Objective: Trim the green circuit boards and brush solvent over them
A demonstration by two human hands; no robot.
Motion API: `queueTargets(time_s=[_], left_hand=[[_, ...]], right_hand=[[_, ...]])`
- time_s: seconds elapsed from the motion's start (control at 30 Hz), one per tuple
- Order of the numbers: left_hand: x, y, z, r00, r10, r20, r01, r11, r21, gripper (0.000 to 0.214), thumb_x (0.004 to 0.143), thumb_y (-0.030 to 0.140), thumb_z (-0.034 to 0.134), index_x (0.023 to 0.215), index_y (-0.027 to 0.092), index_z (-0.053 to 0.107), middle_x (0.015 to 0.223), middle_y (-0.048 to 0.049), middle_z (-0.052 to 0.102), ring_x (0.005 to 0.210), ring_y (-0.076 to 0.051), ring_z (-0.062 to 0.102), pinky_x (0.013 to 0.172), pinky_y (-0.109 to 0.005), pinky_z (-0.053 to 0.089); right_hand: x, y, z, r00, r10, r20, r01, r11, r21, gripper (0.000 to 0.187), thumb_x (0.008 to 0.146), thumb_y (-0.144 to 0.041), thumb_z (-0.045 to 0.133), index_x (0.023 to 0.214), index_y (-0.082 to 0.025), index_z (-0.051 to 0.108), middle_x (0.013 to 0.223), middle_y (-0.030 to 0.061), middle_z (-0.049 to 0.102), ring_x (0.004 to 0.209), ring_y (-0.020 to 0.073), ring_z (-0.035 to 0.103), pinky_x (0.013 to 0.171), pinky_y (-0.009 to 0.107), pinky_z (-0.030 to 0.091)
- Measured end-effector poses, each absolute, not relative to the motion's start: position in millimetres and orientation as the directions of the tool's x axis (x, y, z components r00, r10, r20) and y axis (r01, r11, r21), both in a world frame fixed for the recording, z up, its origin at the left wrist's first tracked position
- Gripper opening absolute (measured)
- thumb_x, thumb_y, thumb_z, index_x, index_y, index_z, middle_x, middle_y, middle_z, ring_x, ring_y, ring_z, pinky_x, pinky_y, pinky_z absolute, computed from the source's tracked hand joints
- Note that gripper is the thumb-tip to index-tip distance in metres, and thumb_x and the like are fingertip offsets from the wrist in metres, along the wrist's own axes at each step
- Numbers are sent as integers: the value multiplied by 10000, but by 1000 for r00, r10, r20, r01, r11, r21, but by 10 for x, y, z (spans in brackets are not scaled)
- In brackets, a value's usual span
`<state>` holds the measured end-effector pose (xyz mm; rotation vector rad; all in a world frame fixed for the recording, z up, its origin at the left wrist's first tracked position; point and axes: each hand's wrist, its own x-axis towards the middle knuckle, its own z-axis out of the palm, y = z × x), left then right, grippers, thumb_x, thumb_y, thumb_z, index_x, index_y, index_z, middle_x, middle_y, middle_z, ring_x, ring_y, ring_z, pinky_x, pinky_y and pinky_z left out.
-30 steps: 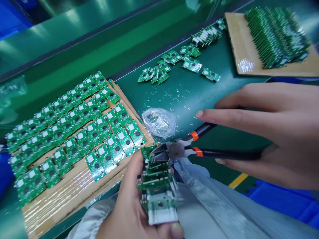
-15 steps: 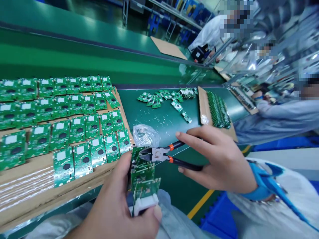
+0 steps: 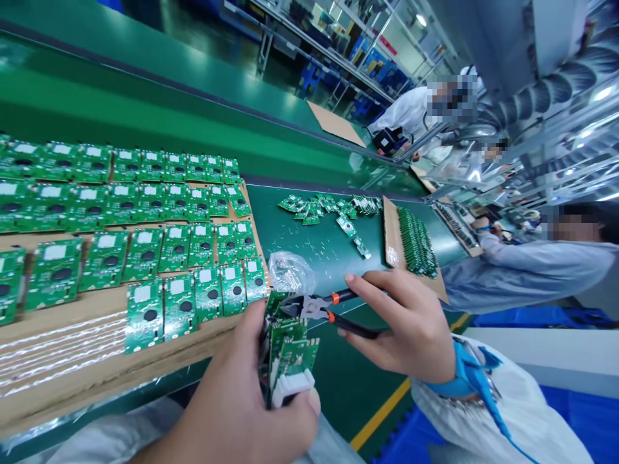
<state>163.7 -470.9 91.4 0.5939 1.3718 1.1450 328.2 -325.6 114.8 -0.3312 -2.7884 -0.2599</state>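
Observation:
My left hand (image 3: 232,406) is shut around a stack of green circuit boards (image 3: 289,351) with a white connector at its lower end. My right hand (image 3: 401,325) grips diagonal cutters (image 3: 314,308) with black and orange handles. Their steel jaws are at the top edge of the stack, touching or almost touching it. Rows of green circuit boards (image 3: 145,245) lie on a cardboard sheet (image 3: 62,348) to the left, close to my left hand. A crumpled clear plastic bag (image 3: 291,272) lies just above the cutter jaws.
Loose boards (image 3: 329,211) and fine white clippings (image 3: 309,248) lie on the green bench mat (image 3: 319,251). Farther right, boards stand in rows on cardboard (image 3: 416,241). A co-worker (image 3: 522,270) sits at the right, and another person (image 3: 411,116) stands beyond the bench.
The view has swung slightly, shifting the boards and bench. Both hands stay nearly in place, with the cutters still at the top of the stack.

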Motion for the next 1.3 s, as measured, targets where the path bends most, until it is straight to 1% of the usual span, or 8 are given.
queueTargets(time_s=[0.17,0.37,0.5,0.73,0.87,1.07,1.17,1.3], left_hand=[[1641,-4708,900,-221,878,-424,-191,388,902,410,554,298,514,959,238,487,729,19,621,624,-179,598,583,-284,506],[1686,-4745,742,-339,846,-412,7,440,898,615,563,337,545,1150,193,427,1068,-105,647,983,-298,619,815,-405,502],[1710,-4693,713,-289,889,-355,69,389,919,467,575,286,531,1034,226,473,985,-68,651,912,-280,632,745,-372,509],[1790,-4539,872,-185,812,-553,-187,523,831,354,560,273,517,913,245,501,676,40,560,606,-178,550,588,-293,445],[1742,-4494,883,-17,771,-637,-375,585,719,267,588,308,539,839,222,514,711,35,556,682,-166,525,631,-284,417],[1717,-4454,879,174,678,-714,-526,677,515,386,619,270,563,1001,217,568,835,4,664,762,-172,583,583,-248,414],[1708,-4461,887,169,700,-694,-527,659,537,383,627,280,559,1005,227,580,805,14,663,774,-173,597,593,-244,431],[1673,-4495,891,117,730,-673,-386,658,646,253,615,320,548,850,225,565,673,41,597,673,-166,590,600,-264,452]], right_hand=[[3293,-3262,1062,-923,243,299,266,963,37,475,747,-307,645,1166,-120,523,895,131,621,720,216,583,585,347,482],[3319,-3275,953,-914,275,299,276,960,-37,443,737,-282,647,1134,-109,551,866,127,635,695,208,588,572,333,486],[3364,-3280,914,-911,317,264,307,948,-77,423,745,-284,620,1129,-115,567,856,112,639,675,195,593,556,315,484],[3492,-3298,929,-906,417,68,398,896,-195,398,756,-308,585,1114,-134,597,821,79,656,660,173,618,564,285,482],[3561,-3329,939,-860,500,-105,506,805,-309,395,741,-327,591,1105,-176,624,756,41,653,603,146,603,529,258,448],[3586,-3340,1020,-794,535,-290,608,717,-341,361,711,-297,619,1064,-230,652,801,24,684,625,144,620,526,243,434],[3609,-3319,1080,-806,524,-275,591,739,-323,366,716,-303,624,1073,-223,647,789,31,675,623,154,620,514,249,435],[3679,-3289,1149,-826,531,-190,563,786,-254,403,733,-324,617,1117,-199,616,811,47,646,654,170,622,519,268,473]])
